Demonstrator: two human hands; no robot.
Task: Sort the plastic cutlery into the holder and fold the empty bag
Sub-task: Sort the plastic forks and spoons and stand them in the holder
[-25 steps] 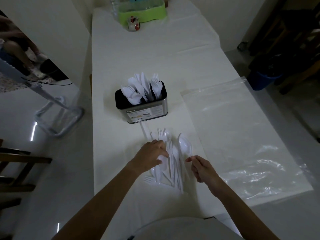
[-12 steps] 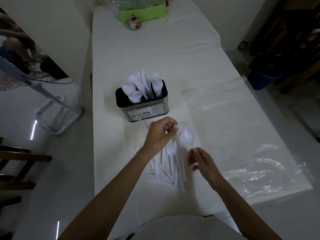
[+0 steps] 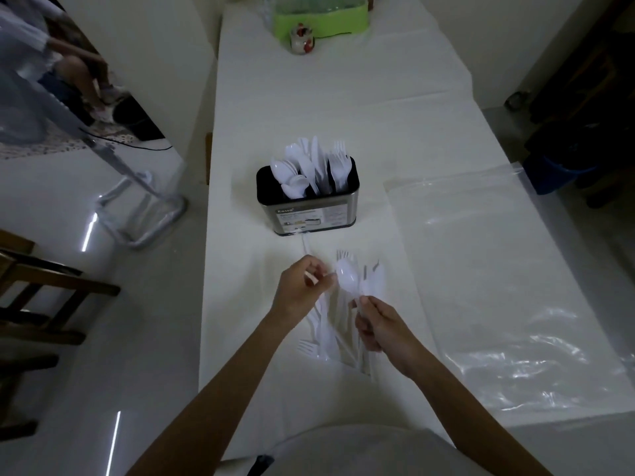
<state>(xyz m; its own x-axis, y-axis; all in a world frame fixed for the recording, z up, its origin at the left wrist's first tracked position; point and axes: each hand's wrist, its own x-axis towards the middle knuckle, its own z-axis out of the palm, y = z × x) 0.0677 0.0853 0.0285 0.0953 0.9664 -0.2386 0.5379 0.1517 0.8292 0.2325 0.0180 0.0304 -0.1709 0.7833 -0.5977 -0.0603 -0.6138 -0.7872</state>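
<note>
Our right hand (image 3: 379, 329) pinches a white plastic spoon (image 3: 344, 273); our left hand (image 3: 302, 290) pinches another white piece we can't name, so we drop each beside its kind in the black metal holder (image 3: 309, 214).

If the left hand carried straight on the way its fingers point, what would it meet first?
The left hand points rightward, so it would probably first meet the white spoon pinched in the right hand, right beside its fingertips. Depth is unclear; it could pass just under the bowl and reach the loose cutlery lying there instead.

The green tray (image 3: 321, 22) at the table's far end is cut off by the top edge. The right hand (image 3: 381, 333) hides part of the loose cutlery pile (image 3: 326, 333). The print on the holder's label (image 3: 311, 219) is too small to read.
</note>
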